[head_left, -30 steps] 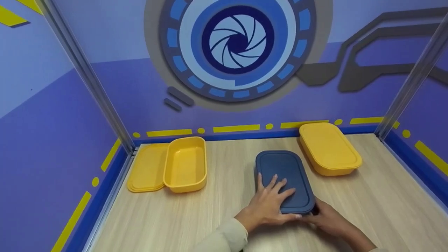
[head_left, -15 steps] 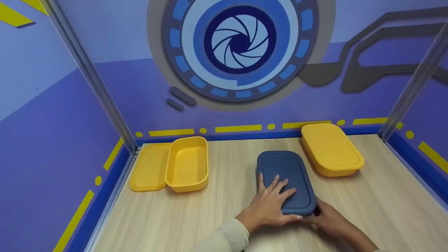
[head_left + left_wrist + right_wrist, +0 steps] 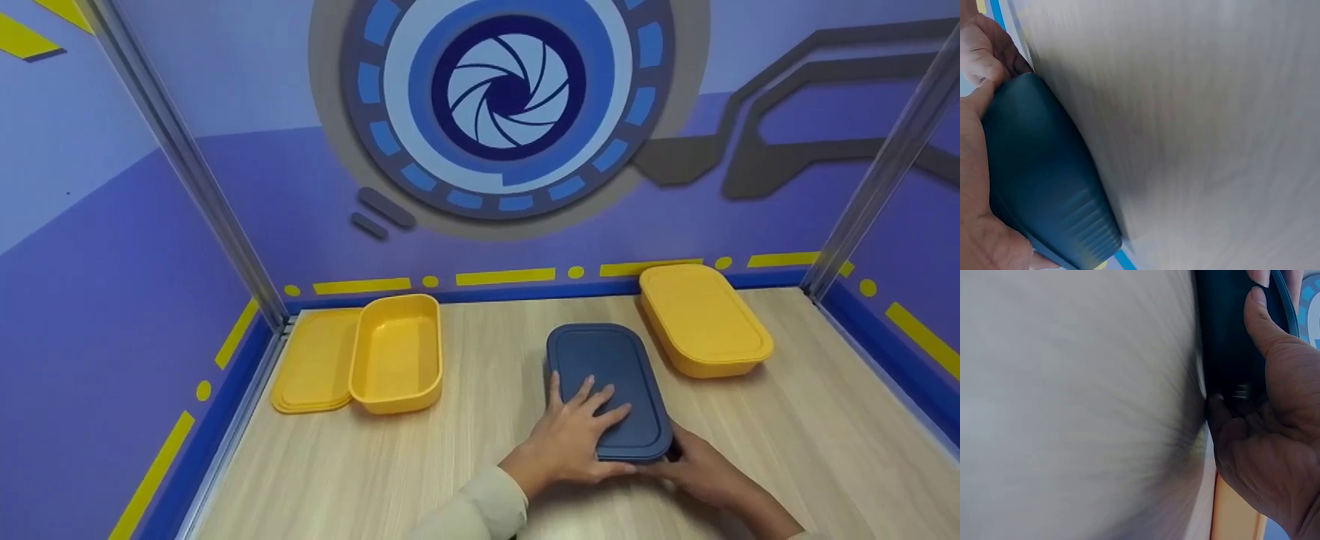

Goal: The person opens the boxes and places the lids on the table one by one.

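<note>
Dark blue lidded container (image 3: 609, 386): rectangular with rounded corners, lid on, lying flat near the middle of the pale wood-grain surface (image 3: 787, 442), long side running near to far. Left hand (image 3: 574, 442): laid flat on the near half of the blue lid, fingers straight and spread, thumb along the near edge; the left wrist view shows the palm against the container's side and lid. Right hand (image 3: 694, 469): at the near right corner of the same container, fingers curled against its side wall and thumb over the lid rim, as the right wrist view shows; a grip on that corner. The two hands meet at the container's near edge. Yellow closed container (image 3: 703, 319): far right, just beyond the blue one and apart from it, set at a slight angle. Yellow open container (image 3: 396, 352): far left, empty, upright. Yellow lids (image 3: 311, 364): a flat stack touching the open container's left side, beside the left wall. Cream sleeve (image 3: 472, 514): on the left forearm, at the near edge.
</note>
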`<state>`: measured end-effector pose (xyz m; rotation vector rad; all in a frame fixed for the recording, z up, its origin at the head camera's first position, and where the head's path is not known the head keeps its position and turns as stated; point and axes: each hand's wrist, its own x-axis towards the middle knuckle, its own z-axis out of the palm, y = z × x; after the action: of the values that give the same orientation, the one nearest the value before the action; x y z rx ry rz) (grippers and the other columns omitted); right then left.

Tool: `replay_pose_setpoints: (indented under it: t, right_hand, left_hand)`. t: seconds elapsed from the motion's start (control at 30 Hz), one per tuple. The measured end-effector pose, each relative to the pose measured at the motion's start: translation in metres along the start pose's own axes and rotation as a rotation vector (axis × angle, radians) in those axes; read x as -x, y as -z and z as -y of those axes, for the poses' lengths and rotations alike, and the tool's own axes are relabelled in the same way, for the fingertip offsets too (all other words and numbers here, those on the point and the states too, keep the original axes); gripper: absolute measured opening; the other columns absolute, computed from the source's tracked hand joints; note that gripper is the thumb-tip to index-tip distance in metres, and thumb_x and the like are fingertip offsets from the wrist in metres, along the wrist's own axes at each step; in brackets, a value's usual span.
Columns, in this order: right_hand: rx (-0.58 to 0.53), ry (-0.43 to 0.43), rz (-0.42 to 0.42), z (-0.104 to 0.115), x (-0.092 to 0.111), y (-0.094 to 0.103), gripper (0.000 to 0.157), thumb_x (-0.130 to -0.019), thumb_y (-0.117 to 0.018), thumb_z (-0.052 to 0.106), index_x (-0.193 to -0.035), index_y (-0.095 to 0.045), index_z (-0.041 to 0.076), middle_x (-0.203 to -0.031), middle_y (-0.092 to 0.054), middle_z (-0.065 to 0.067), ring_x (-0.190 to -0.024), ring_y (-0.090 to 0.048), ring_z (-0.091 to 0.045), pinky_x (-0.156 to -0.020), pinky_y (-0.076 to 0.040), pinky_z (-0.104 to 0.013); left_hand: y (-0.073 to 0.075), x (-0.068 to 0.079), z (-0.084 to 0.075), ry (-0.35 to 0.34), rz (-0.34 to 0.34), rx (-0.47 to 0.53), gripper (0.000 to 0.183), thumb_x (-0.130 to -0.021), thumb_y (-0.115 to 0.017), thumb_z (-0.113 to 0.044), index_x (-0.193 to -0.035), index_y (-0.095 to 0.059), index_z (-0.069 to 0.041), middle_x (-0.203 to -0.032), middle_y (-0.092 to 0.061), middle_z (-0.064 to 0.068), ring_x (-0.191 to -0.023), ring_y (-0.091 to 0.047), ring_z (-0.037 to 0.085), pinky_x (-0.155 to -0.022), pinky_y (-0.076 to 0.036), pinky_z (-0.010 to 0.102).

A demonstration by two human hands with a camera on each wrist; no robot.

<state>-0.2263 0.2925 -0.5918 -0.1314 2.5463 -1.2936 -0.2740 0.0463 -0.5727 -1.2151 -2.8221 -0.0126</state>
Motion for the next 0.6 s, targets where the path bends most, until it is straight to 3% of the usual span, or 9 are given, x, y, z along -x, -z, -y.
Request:
replay_pose_setpoints:
  t: [0.17,0.6]
  right_hand:
    - [0.006,0.003,0.007,0.0014,0.0006,0.0003,0.115,-0.089,-0.084,0.051,-0.172,-0.017,0.009,-0.175,-0.029,-0.022,-0.163,-0.029,-0.045,-0.128,-0.028,-0.067]
    - [0.003,-0.032,0.008,0.0018,-0.0011,-0.0013,0.116,-0.087,-0.086,0.051,-0.171,-0.02,0.007,-0.174,-0.031,-0.024,-0.161,-0.033,-0.044,-0.127,-0.032,-0.066]
  left_hand:
    - [-0.0022,0.0018,-0.0006,0.003,-0.018,0.022,0.088,-0.092,-0.028,-0.095,-0.166,-0.03,-0.047,-0.177,-0.032,-0.005,-0.166,-0.028,0.031,-0.124,-0.023,0.078]
    - [-0.0022,0.0034,0.0017,-0.017,-0.059,0.032,0.083,-0.094,-0.031,-0.091,-0.163,-0.041,-0.045,-0.175,-0.037,-0.004,-0.164,-0.034,0.031,-0.122,-0.025,0.08]
